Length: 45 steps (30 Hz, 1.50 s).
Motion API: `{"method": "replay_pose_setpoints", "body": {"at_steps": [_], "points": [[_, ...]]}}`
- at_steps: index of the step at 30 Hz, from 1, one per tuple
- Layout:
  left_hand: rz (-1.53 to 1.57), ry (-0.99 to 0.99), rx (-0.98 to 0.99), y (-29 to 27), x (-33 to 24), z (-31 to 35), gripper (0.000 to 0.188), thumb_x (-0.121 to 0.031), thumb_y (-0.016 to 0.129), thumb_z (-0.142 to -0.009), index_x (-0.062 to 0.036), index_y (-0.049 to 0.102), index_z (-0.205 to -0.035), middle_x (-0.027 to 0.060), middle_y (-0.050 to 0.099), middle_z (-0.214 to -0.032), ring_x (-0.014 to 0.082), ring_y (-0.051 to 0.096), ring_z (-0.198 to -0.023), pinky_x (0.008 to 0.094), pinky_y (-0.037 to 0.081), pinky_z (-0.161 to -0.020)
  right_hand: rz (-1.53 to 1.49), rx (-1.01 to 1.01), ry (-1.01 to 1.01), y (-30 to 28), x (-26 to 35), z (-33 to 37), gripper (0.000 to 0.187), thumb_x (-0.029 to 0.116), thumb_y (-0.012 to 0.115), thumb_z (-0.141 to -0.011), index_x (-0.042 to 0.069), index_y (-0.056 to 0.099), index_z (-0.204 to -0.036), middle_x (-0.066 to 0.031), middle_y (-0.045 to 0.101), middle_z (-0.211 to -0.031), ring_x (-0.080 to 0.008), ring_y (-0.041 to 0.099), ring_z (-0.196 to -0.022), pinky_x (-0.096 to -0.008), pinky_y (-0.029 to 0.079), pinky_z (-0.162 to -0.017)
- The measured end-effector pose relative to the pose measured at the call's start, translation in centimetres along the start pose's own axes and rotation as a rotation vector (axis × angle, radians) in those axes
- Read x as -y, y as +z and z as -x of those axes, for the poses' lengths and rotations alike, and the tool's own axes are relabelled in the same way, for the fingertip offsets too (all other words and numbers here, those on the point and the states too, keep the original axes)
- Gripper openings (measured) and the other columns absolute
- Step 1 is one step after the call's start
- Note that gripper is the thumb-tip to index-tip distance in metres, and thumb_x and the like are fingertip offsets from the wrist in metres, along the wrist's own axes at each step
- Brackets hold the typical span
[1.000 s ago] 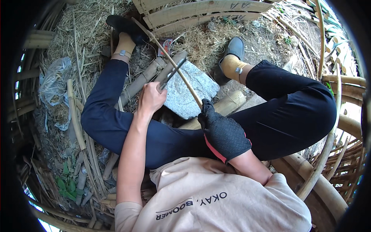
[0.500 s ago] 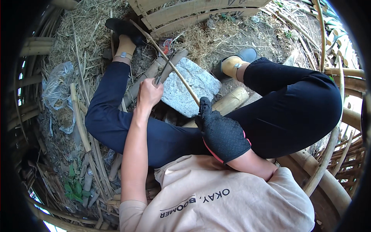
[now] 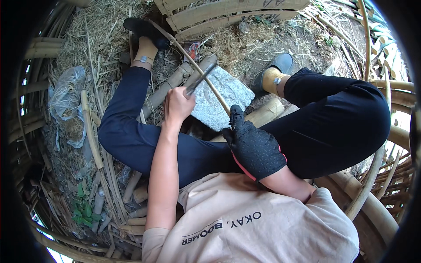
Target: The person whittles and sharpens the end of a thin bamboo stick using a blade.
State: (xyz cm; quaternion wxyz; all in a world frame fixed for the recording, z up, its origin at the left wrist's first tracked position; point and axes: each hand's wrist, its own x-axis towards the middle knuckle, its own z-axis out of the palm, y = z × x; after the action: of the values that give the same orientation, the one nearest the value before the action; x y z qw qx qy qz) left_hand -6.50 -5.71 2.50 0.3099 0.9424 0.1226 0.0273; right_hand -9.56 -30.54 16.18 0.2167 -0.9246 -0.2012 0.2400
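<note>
The bare left hand [image 3: 179, 104] is clenched round one narrow, dark-grey metal tool [image 3: 202, 79], its grip hidden in the fist. The right hand [image 3: 255, 147], in a black textured glove with pink trim, has its fingers closed about the near end of one long, slender, tan wooden stick [image 3: 216, 93]. The stick slants above one pale-grey, rough stone block [image 3: 209, 107] toward the left of two dark shoes [image 3: 142, 30]. The tool crosses it; contact is unclear.

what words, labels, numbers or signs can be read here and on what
Beige shirt: upside-down dark lettering, legible; wording not copied here.
Pale slatted wood panel: dark marks, too unclear to read.
Small reddish packet: any print too small to read.
</note>
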Motion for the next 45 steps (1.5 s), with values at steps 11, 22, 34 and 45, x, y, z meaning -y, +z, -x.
{"method": "replay_pose_setpoints", "body": {"at_steps": [11,22,34,45], "points": [[0.202,0.078,0.115,-0.6,1.1,1.8,0.024,-0.012,0.067,-0.082,0.0034,0.056,-0.069,0.0247,0.054,-0.063,0.0469,0.059,-0.063,0.0465,0.044,-0.056,-0.135,0.08,0.016,-1.3,0.7,0.3,0.051,0.026,0.054,-0.103,-0.004,0.044,-0.142,-0.0255,0.069,-0.093,-0.0435,0.068,-0.072,-0.0539,0.055,-0.065],[0.129,-0.2,0.043,-0.6,1.8,-0.4,0.022,-0.015,0.064,-0.085,0.0056,0.065,-0.076,0.0269,0.063,-0.068,0.0475,0.067,-0.071,0.0479,0.05,-0.063,-0.048,0.102,0.049,-1.4,0.6,0.4,0.058,0.034,0.057,-0.102,-0.001,0.043,-0.146,-0.0229,0.07,-0.093,-0.0398,0.071,-0.078,-0.051,0.056,-0.069],[-0.071,0.029,0.192,-3.4,-2.9,0.7,0.03,-0.017,0.069,-0.093,0.0061,0.059,-0.076,0.013,0.054,-0.058,0.0137,0.052,-0.057,0.0389,0.044,-0.058,0.008,0.075,-0.104,-0.7,-0.5,1.7,0.063,0.014,0.056,-0.097,-0.005,0.033,-0.153,-0.0205,0.066,-0.085,-0.0356,0.068,-0.067,-0.0485,0.054,-0.059],[0.097,-0.049,0.19,-2.6,-1.8,1.2,0.029,-0.018,0.07,-0.089,0.0057,0.059,-0.077,0.0209,0.055,-0.061,0.0384,0.051,-0.055,0.0434,0.047,-0.059,-0.006,0.146,-0.128,-0.3,-1.0,1.1,0.068,0.01,0.053,-0.095,0.0,0.027,-0.157,-0.0217,0.068,-0.089,-0.0377,0.069,-0.073,-0.0499,0.053,-0.063]]}}
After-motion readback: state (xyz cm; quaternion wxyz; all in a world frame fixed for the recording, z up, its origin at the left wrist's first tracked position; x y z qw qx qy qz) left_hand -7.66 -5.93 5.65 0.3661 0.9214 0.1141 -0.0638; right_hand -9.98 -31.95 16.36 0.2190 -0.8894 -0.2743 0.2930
